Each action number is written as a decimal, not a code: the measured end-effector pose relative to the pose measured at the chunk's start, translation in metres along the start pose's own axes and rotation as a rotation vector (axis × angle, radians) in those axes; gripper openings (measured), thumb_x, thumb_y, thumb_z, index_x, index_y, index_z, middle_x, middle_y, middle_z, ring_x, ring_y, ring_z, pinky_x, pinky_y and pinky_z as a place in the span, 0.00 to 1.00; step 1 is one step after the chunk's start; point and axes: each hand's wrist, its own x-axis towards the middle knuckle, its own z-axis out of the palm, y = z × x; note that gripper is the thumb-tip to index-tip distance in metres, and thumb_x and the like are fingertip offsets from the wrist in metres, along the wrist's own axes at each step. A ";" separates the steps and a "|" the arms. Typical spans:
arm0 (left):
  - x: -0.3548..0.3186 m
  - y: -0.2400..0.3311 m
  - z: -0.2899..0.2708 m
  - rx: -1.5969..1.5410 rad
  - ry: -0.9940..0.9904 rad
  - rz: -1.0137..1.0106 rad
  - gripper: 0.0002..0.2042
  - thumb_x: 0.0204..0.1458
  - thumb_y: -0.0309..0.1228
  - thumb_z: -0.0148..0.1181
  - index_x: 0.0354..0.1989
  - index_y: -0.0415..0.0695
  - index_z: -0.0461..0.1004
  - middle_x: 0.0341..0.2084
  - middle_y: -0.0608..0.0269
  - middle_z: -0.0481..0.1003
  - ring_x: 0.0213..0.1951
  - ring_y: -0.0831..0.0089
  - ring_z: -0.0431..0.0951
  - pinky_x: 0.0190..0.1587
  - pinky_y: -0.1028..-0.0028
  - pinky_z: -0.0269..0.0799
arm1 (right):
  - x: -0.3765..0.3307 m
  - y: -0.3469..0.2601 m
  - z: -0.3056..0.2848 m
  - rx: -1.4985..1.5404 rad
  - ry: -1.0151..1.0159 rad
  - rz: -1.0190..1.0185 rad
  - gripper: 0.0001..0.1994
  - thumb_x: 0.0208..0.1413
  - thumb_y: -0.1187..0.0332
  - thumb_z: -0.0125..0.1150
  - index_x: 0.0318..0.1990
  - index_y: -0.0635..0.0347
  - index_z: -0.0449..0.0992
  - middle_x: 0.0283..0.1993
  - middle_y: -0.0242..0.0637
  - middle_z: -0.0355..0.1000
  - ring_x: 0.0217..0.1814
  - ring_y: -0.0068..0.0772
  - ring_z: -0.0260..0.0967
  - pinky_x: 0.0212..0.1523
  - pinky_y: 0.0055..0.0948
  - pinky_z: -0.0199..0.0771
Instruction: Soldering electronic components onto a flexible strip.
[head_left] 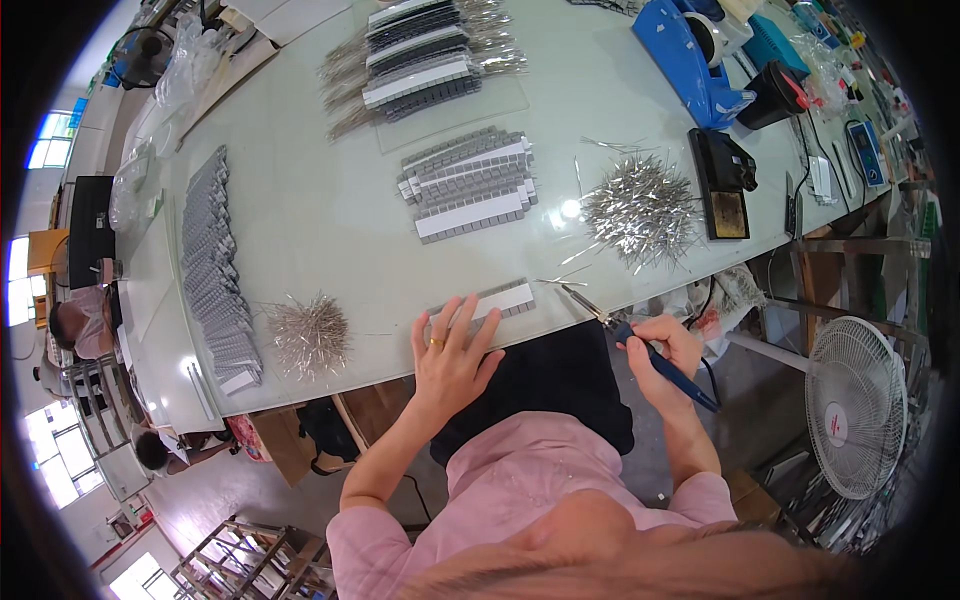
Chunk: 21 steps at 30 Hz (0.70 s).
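My left hand point(452, 355) lies flat, fingers spread, on a grey component strip point(487, 303) at the pale tabletop point(320, 210) edge. My right hand point(665, 352) grips a blue-handled soldering iron point(640, 345). White fan point(856, 405) on the floor at right.

Grey-white component strip point(487, 303) flat on table edge, blue-handled soldering iron point(640, 345) tilted

I see clear plastic bags point(186, 62) heaped at the far left end of the counter point(320, 200), crumpled and see-through, with a flat brown cardboard sheet point(232, 72) lying just beside them. Further along the left edge lies another clear bag point(128, 190). At the far right a small blue device point(866, 152) shows a pale panel that may be a screen; I cannot tell. The white fan point(856, 405) at the near right carries a round red label at its hub.
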 end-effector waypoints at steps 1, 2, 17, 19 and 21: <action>0.002 0.000 0.002 0.007 0.010 0.005 0.28 0.49 0.42 0.66 0.61 0.57 0.71 0.62 0.59 0.67 0.63 0.61 0.65 0.63 0.50 0.53 | 0.001 -0.003 0.000 -0.082 -0.022 -0.053 0.08 0.47 0.77 0.68 0.34 0.65 0.75 0.30 0.40 0.75 0.30 0.30 0.77 0.33 0.25 0.76; 0.003 0.000 0.003 0.013 0.020 0.010 0.28 0.49 0.42 0.66 0.61 0.57 0.71 0.62 0.59 0.67 0.63 0.61 0.65 0.63 0.50 0.54 | 0.003 -0.007 0.002 -0.085 -0.023 -0.051 0.08 0.47 0.77 0.68 0.34 0.65 0.75 0.30 0.40 0.75 0.30 0.30 0.77 0.33 0.25 0.76; 0.007 0.000 0.006 0.032 0.005 0.032 0.28 0.49 0.44 0.66 0.61 0.58 0.71 0.62 0.61 0.66 0.64 0.63 0.64 0.63 0.50 0.54 | 0.019 -0.017 0.015 -0.238 -0.088 -0.238 0.11 0.43 0.75 0.71 0.33 0.60 0.75 0.29 0.40 0.75 0.28 0.38 0.76 0.29 0.28 0.75; 0.007 -0.001 0.006 0.028 0.003 0.031 0.28 0.49 0.44 0.66 0.61 0.58 0.71 0.62 0.61 0.66 0.64 0.63 0.64 0.63 0.50 0.54 | 0.020 -0.017 0.016 -0.235 -0.095 -0.223 0.11 0.43 0.75 0.71 0.33 0.60 0.75 0.28 0.39 0.75 0.27 0.37 0.75 0.28 0.28 0.75; 0.007 -0.001 0.006 0.023 0.000 0.030 0.29 0.48 0.45 0.66 0.61 0.58 0.71 0.63 0.61 0.66 0.64 0.63 0.64 0.63 0.50 0.54 | 0.021 -0.016 0.017 -0.243 -0.094 -0.222 0.11 0.43 0.75 0.71 0.34 0.60 0.75 0.28 0.39 0.75 0.26 0.36 0.75 0.28 0.28 0.75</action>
